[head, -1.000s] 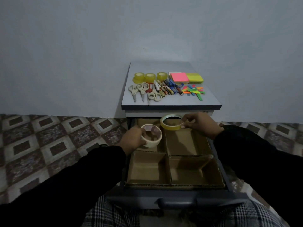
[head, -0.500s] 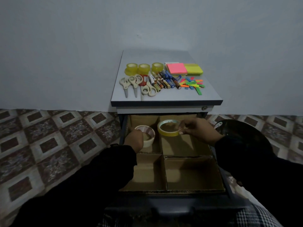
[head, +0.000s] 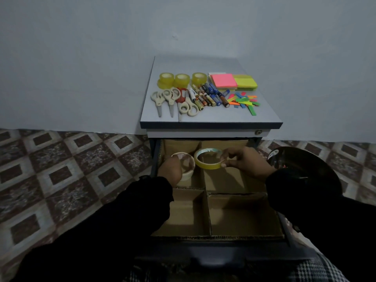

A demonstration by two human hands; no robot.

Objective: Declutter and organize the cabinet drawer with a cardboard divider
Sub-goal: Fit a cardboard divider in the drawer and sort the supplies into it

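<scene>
The drawer (head: pixel 223 259) is pulled out and holds a cardboard divider (head: pixel 206 212) that splits it into four compartments. My left hand (head: pixel 169 171) grips a cream tape roll (head: pixel 186 164) low in the back left compartment. My right hand (head: pixel 247 162) pinches a yellow clear tape roll (head: pixel 208 159) by its rim, held just above the divider's middle wall at the back. The two rolls almost touch.
On the cabinet top (head: pixel 211 117) lie three yellow tape rolls (head: pixel 181 80), several scissors (head: pixel 173 100), batteries (head: pixel 209 95), pink and yellow sticky notes (head: pixel 234 81) and coloured paper flags (head: pixel 245 100). A dark round object (head: pixel 301 169) sits right of the drawer. Patterned floor tiles surround the cabinet.
Both hands have lowered their tape rolls into the back of the drawer; the cream roll has sunk into the back left compartment. The camera has tilted and moved closer.
</scene>
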